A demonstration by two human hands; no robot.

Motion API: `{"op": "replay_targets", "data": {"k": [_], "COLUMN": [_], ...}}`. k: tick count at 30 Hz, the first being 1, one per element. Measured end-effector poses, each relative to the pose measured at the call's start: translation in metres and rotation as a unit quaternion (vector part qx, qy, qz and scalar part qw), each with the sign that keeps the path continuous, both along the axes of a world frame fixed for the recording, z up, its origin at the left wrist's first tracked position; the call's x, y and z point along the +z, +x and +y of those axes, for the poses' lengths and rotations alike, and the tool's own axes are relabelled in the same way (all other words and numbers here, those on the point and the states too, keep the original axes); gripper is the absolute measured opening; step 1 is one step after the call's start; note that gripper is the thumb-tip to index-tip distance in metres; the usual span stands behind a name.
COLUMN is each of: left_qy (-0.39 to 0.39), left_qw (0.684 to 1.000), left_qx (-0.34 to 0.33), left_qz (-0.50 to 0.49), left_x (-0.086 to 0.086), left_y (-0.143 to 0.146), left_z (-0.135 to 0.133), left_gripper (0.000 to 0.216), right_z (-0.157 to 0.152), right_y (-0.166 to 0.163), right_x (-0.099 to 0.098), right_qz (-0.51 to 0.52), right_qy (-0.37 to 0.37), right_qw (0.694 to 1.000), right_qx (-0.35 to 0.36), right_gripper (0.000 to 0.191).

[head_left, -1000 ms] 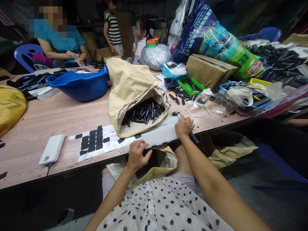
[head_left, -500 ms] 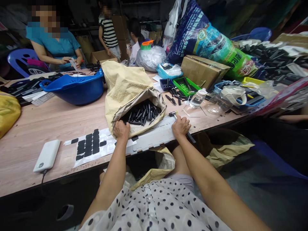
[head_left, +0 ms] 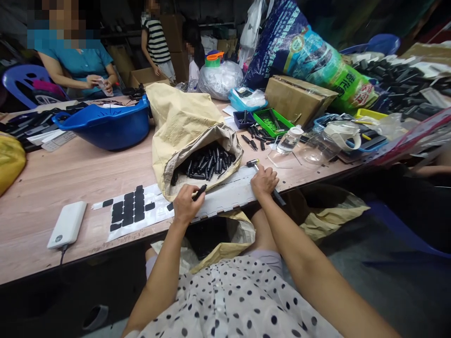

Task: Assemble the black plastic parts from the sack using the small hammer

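Observation:
My left hand [head_left: 185, 205] is closed on a small black plastic part [head_left: 199, 191], held just in front of the open mouth of a tan paper sack [head_left: 183, 126]. Inside the sack lie several more black parts [head_left: 207, 165]. My right hand [head_left: 264, 180] rests closed on a small hammer [head_left: 254, 164] whose dark handle pokes out below my wrist. Both hands sit over a long white strip [head_left: 229, 195] along the table's front edge. A white sheet with black stickers [head_left: 131, 211] lies left of my left hand.
A white power bank [head_left: 66, 224] lies at the left. A blue basin [head_left: 105, 126], a green tray [head_left: 272, 122], a clear bottle [head_left: 289, 140], a cardboard box [head_left: 298, 98] and a printed sack [head_left: 310, 56] crowd the table. A seated person in teal [head_left: 75, 63] and others work beyond.
My left hand went from the table edge up to the sack's mouth, then drew back holding one black part. My right hand stayed on the hammer.

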State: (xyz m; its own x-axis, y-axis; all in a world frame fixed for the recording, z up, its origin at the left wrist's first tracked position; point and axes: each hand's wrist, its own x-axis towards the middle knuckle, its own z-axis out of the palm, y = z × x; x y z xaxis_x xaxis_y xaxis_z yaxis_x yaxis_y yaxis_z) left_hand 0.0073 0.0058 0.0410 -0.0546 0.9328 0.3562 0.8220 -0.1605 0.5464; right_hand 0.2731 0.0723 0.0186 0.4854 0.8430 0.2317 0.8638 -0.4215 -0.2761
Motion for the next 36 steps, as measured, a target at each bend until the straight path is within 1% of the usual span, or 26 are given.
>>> {"op": "replay_targets", "data": {"k": [2,5,10,17,19,21,22,24,26,27,29,31,33,36], "left_qy": [-0.021,-0.054,-0.074,-0.084,-0.086,-0.084,-0.083,-0.079,-0.075,-0.074,-0.072,-0.068,-0.064,-0.063], "left_qw": [0.998,0.994,0.993,0.988,0.987,0.987,0.987,0.987,0.986,0.986,0.986,0.987,0.988,0.987], "left_qx": [-0.060,-0.094,-0.094,-0.112,-0.113,-0.114,-0.115,-0.117,-0.120,-0.121,-0.122,-0.120,-0.119,-0.125], "left_qz": [0.019,0.030,-0.017,-0.068,-0.074,-0.077,-0.078,-0.080,-0.083,-0.084,-0.084,-0.082,-0.079,-0.075], "left_x": [-0.005,-0.015,-0.026,-0.029,-0.030,-0.031,-0.032,-0.034,-0.035,-0.036,-0.038,-0.040,-0.041,-0.041], "left_y": [0.001,0.000,-0.003,-0.007,-0.007,-0.007,-0.007,-0.007,-0.007,-0.007,-0.007,-0.007,-0.007,-0.007], "left_z": [-0.010,-0.013,-0.007,-0.006,-0.006,-0.005,-0.005,-0.004,-0.004,-0.004,-0.003,-0.003,-0.002,-0.001], "left_gripper": [0.006,0.005,0.007,0.013,0.015,0.018,0.019,0.019,0.019,0.019,0.020,0.021,0.021,0.019], "right_z": [0.001,0.002,0.000,0.000,-0.004,-0.013,-0.020,-0.038,-0.059,-0.069,-0.088,-0.101,-0.109,-0.114], "right_y": [0.001,0.001,0.001,0.003,0.005,0.003,0.000,-0.010,-0.025,-0.034,-0.051,-0.066,-0.075,-0.082], "right_x": [-0.002,-0.003,-0.002,0.007,0.010,0.012,0.013,0.012,0.010,0.009,0.005,0.002,-0.001,-0.003], "right_qz": [-0.005,-0.009,0.002,0.052,0.082,0.116,0.134,0.174,0.216,0.234,0.259,0.271,0.273,0.262], "right_qy": [0.008,0.014,0.010,0.000,0.011,0.054,0.086,0.153,0.199,0.208,0.204,0.184,0.163,0.152], "right_qw": [1.000,1.000,1.000,0.999,0.996,0.992,0.987,0.969,0.937,0.919,0.888,0.869,0.860,0.858], "right_qx": [-0.002,-0.003,-0.004,-0.015,-0.022,-0.010,0.010,0.086,0.189,0.239,0.319,0.371,0.400,0.416], "right_gripper": [0.040,0.040,0.039,0.037,0.038,0.039,0.039,0.040,0.038,0.038,0.036,0.036,0.037,0.039]}}
